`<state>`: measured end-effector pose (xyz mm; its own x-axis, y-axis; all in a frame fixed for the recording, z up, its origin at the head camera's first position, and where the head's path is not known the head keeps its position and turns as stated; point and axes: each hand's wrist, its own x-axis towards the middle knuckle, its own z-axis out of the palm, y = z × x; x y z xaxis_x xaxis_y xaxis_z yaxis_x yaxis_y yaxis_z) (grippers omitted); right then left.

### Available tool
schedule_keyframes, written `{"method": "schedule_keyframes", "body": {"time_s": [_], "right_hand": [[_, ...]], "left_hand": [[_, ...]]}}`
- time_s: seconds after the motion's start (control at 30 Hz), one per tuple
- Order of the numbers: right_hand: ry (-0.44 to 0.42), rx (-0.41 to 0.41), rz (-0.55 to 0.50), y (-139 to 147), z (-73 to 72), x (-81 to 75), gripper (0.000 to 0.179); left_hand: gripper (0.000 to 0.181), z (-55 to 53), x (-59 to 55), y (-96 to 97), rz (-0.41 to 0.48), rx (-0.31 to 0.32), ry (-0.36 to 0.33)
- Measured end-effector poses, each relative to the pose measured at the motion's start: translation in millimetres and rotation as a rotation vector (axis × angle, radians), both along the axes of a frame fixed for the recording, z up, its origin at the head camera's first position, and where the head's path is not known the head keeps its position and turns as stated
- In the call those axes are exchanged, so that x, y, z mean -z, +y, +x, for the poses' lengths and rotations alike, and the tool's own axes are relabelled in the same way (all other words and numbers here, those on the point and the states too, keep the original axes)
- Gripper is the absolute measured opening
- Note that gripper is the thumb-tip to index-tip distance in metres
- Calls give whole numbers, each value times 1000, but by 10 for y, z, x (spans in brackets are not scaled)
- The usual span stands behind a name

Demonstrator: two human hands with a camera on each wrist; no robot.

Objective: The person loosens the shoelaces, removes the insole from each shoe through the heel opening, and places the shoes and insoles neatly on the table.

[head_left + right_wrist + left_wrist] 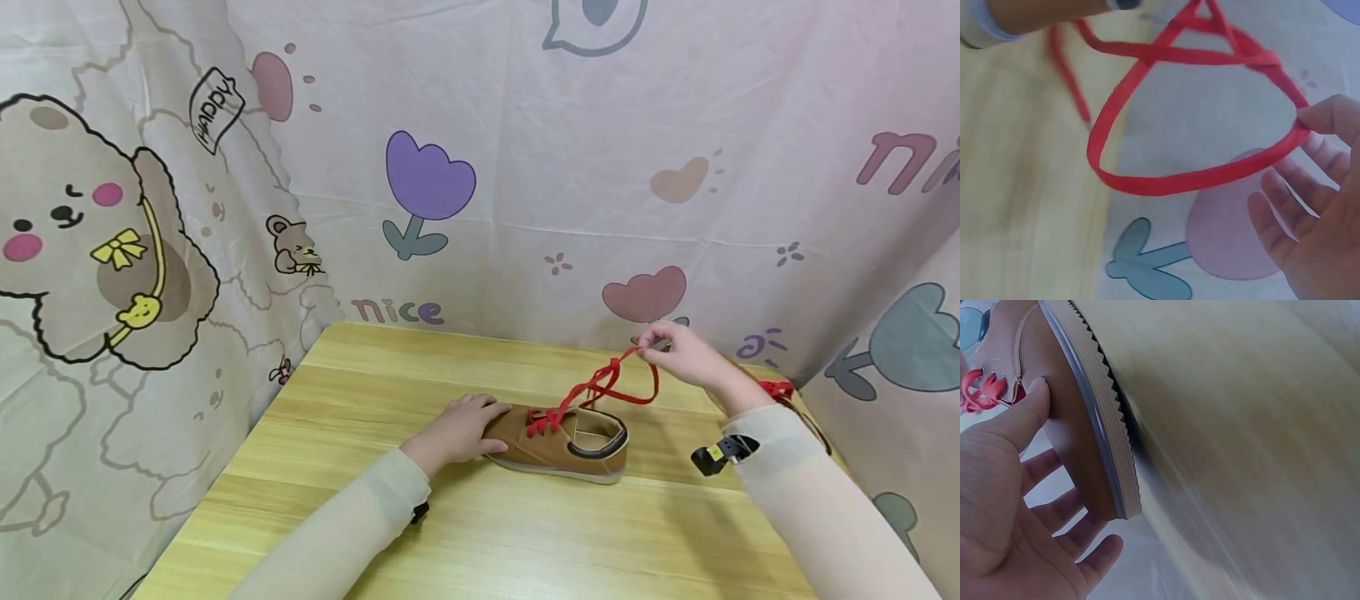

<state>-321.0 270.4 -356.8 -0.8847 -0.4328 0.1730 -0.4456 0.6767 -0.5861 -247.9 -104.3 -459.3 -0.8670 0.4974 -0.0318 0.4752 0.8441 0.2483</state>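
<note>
right hand [684, 357] pinching red lace [1166, 185], left hand [460, 429] loosely gripping brown shoe [536, 454], backdrop [517, 175] reading "happy" and "nice"

Head view: toe of the brown shoe [540, 458] partly covered by the left hand [461, 429]; red item [777, 388] partly behind the right sleeve [813, 492], unidentifiable | Left wrist view: shoe's heel cut off | Right wrist view: right hand [1319, 209] cropped at right; red lace [1069, 75] strand, dangling, blurred
</note>
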Motion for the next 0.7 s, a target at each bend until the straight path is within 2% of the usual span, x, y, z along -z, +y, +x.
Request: {"method": "schedule_keyframes", "body": {"time_s": [0.07,0.17,0.4,0.53,0.7], "right_hand": [[-23,39,-27,18,4,-69,10],[-12,98,-76,41,22,-146,12],[141,241,-146,93,16,-234,18],[183,336,-189,85,14,-272,23],[197,352,-175,5,-3,-291,25]], "left_hand": [[67,2,3,-2,-1,1,-2],[67,4,7,-2,1,4,-2],[67,2,12,-6,3,3,0],[67,1,9,-9,2,6,4],[66,7,-2,-12,4,5,8]]}}
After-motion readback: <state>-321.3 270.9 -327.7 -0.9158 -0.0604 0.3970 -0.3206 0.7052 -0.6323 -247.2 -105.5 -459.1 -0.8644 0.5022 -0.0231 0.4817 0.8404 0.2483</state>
